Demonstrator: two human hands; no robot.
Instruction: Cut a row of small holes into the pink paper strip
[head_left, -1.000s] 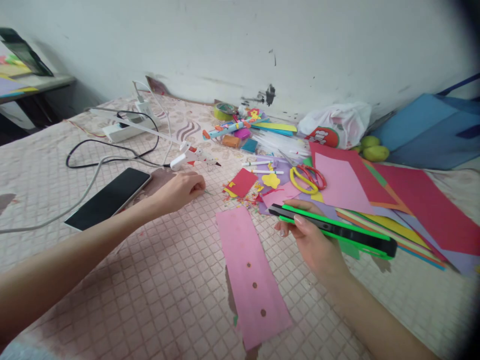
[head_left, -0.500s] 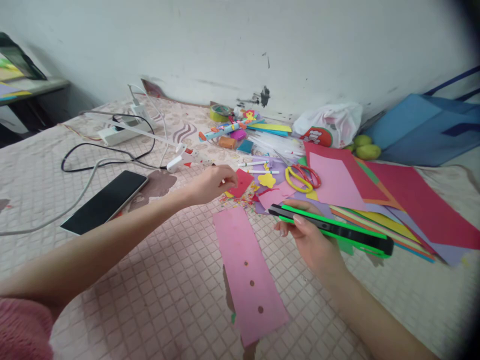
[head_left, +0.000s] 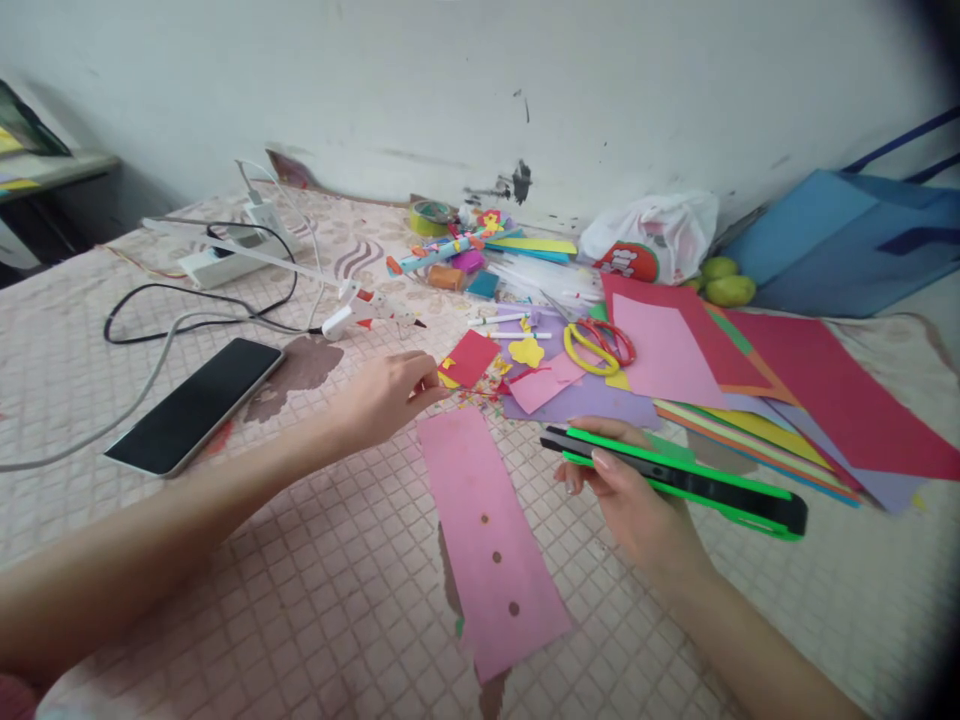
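Observation:
My right hand [head_left: 641, 510] is wrapped round a green and black utility knife [head_left: 720, 495], its dark tip pointing left. The fingers of my left hand [head_left: 386, 395] are pinched together at the end of a thin red strip [head_left: 476, 393]. Below and between the hands lies a pink paper strip [head_left: 491, 480] with three small holes down its length. A red paper piece [head_left: 471, 358] rests just beyond my left fingertips, among tiny coloured scraps. Yellow- and red-handled scissors [head_left: 596, 358] lie on lilac paper [head_left: 577, 405] past the knife.
At left are a phone [head_left: 195, 405], cables and a power strip [head_left: 225, 262]. A white glue gun [head_left: 356, 310] lies beyond my left hand. Stacked coloured sheets [head_left: 847, 380], a plastic bag [head_left: 652, 235], green fruit [head_left: 727, 285] and a blue bag [head_left: 825, 250] fill the right side.
My left hand has drawn back left and slightly down, with the thin red strip now showing at its fingertips. The knife in my right hand has shifted slightly right and down.

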